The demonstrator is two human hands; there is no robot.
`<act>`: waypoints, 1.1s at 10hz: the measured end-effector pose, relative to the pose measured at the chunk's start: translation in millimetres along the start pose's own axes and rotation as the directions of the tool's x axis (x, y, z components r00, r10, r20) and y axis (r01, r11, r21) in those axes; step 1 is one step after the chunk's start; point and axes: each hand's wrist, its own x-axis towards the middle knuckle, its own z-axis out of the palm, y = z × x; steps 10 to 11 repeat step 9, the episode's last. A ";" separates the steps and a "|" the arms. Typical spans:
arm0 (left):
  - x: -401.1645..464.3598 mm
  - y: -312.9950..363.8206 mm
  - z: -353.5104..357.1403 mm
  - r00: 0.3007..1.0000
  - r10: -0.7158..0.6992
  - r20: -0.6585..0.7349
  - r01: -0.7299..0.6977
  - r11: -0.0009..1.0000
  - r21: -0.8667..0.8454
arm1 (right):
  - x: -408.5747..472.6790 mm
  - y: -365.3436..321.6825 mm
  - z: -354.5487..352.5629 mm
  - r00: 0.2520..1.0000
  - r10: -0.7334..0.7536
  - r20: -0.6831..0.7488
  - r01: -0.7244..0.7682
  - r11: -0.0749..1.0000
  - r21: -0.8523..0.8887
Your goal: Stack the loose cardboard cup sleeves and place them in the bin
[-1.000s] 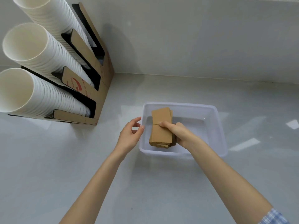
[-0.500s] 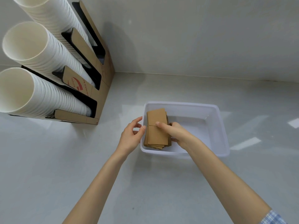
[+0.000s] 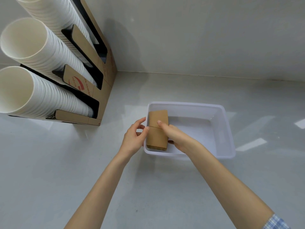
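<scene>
A stack of brown cardboard cup sleeves (image 3: 157, 135) lies flat inside the translucent white plastic bin (image 3: 226, 126), against its left wall. My right hand (image 3: 176, 137) reaches into the bin and grips the stack, fingers on top and thumb at its right edge. My left hand (image 3: 134, 138) is just outside the bin's left wall, thumb tip touching the rim beside the stack, fingers curled and apart.
A cardboard cup dispenser (image 3: 99, 80) with three long rows of white paper cups (image 3: 24, 90) stands at the back left against the wall. The bin sits on a pale grey counter (image 3: 66, 171) that meets a white wall behind.
The stack has slid left inside the bin, from near the middle to against the left wall, carried by my right hand. My left hand has stayed at the bin's left side.
</scene>
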 end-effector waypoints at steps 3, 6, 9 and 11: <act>-0.6 0.7 0.9 1.000 -0.012 0.002 0.012 1.000 0.013 | -0.2 3.7 -1.1 0.999 -0.007 -0.053 0.003 0.997 -0.071; 1.5 14.5 -2.3 0.999 -0.017 0.033 0.011 0.988 0.154 | -23.8 4.9 -18.3 0.996 -0.094 0.009 0.094 0.986 -0.140; 1.0 37.5 7.1 0.999 0.021 0.027 -0.032 0.874 0.486 | -71.5 2.5 -42.7 0.985 -0.173 -0.005 0.147 0.854 -0.499; 1.0 37.5 7.1 0.999 0.021 0.027 -0.032 0.874 0.486 | -71.5 2.5 -42.7 0.985 -0.173 -0.005 0.147 0.854 -0.499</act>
